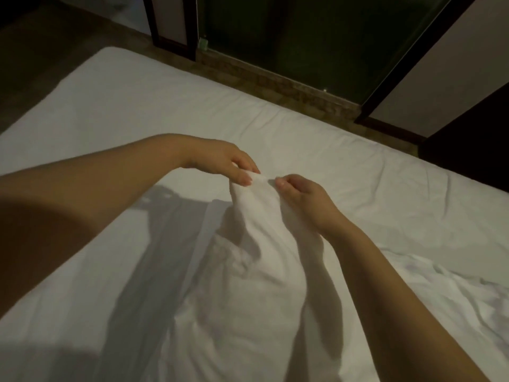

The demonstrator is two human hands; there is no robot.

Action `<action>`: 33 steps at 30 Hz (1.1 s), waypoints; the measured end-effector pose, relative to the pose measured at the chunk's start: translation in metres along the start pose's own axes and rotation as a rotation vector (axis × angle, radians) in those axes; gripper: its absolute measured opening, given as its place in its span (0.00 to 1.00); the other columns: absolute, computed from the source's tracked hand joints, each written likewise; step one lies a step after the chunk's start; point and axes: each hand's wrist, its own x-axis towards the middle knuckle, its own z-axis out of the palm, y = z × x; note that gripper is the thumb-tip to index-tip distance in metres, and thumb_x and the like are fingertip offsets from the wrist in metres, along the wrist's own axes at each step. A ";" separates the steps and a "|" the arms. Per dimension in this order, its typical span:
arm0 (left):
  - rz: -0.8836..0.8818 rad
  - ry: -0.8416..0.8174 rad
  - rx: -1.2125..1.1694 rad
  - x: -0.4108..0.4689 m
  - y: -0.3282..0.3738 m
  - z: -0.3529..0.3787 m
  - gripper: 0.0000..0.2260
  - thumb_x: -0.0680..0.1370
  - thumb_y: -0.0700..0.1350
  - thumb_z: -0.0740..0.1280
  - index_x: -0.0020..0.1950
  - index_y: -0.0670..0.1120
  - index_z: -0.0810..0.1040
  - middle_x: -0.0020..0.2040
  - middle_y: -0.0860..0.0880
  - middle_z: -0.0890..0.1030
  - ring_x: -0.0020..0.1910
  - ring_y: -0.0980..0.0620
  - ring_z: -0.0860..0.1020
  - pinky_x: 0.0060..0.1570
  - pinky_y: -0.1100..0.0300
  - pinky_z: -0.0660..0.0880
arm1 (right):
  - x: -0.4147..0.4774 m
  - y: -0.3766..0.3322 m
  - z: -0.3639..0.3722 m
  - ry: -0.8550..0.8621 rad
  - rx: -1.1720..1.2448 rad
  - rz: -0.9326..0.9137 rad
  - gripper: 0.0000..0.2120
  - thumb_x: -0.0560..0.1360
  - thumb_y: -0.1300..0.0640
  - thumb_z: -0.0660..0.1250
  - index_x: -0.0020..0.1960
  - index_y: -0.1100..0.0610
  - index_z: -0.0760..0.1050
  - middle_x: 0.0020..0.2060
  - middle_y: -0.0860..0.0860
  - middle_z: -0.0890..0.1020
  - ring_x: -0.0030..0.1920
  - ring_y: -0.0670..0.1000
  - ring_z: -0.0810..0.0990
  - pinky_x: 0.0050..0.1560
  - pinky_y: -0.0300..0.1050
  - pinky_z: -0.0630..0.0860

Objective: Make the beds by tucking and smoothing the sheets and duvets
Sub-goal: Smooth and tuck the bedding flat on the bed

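Observation:
A white duvet (256, 274) lies bunched up on the bed, raised into a peak in the middle of the head view. My left hand (228, 162) pinches the top of that peak from the left. My right hand (303, 197) grips the same raised fold from the right, fingers curled into the cloth. Underneath, a white fitted sheet (143, 106) covers the mattress and looks mostly smooth with faint creases. More rumpled white bedding (446, 288) spreads at the lower right.
The far edge of the mattress (275, 106) runs diagonally from upper left to right. Beyond it lies a strip of brown floor (275, 78), dark-framed glass doors (303, 37) and a dark piece of furniture (468, 139) at the right.

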 end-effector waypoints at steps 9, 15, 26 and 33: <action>-0.085 -0.043 0.012 0.019 -0.011 0.008 0.25 0.67 0.63 0.68 0.49 0.43 0.83 0.50 0.46 0.82 0.50 0.50 0.78 0.55 0.58 0.72 | -0.006 -0.014 -0.004 0.157 0.665 0.031 0.10 0.79 0.62 0.61 0.42 0.66 0.73 0.30 0.57 0.72 0.29 0.52 0.69 0.27 0.34 0.67; -0.058 0.221 -0.364 0.016 -0.018 0.008 0.07 0.72 0.48 0.72 0.39 0.44 0.81 0.38 0.52 0.79 0.40 0.57 0.77 0.40 0.69 0.72 | -0.010 -0.004 0.004 0.315 0.272 0.006 0.15 0.79 0.55 0.63 0.33 0.54 0.74 0.26 0.45 0.73 0.29 0.42 0.70 0.32 0.35 0.68; -0.290 0.480 -0.668 0.011 -0.084 0.030 0.09 0.67 0.40 0.74 0.34 0.42 0.74 0.32 0.48 0.74 0.38 0.50 0.75 0.33 0.66 0.73 | -0.076 0.067 0.090 0.412 -0.329 -0.162 0.26 0.77 0.38 0.48 0.73 0.44 0.52 0.73 0.46 0.60 0.74 0.50 0.57 0.73 0.50 0.49; -0.535 0.776 -0.390 0.017 -0.091 0.086 0.19 0.77 0.51 0.66 0.64 0.42 0.71 0.65 0.42 0.72 0.60 0.42 0.74 0.57 0.56 0.69 | -0.043 0.099 0.143 0.045 -0.732 0.009 0.35 0.70 0.34 0.25 0.76 0.40 0.38 0.78 0.45 0.45 0.77 0.51 0.42 0.73 0.61 0.37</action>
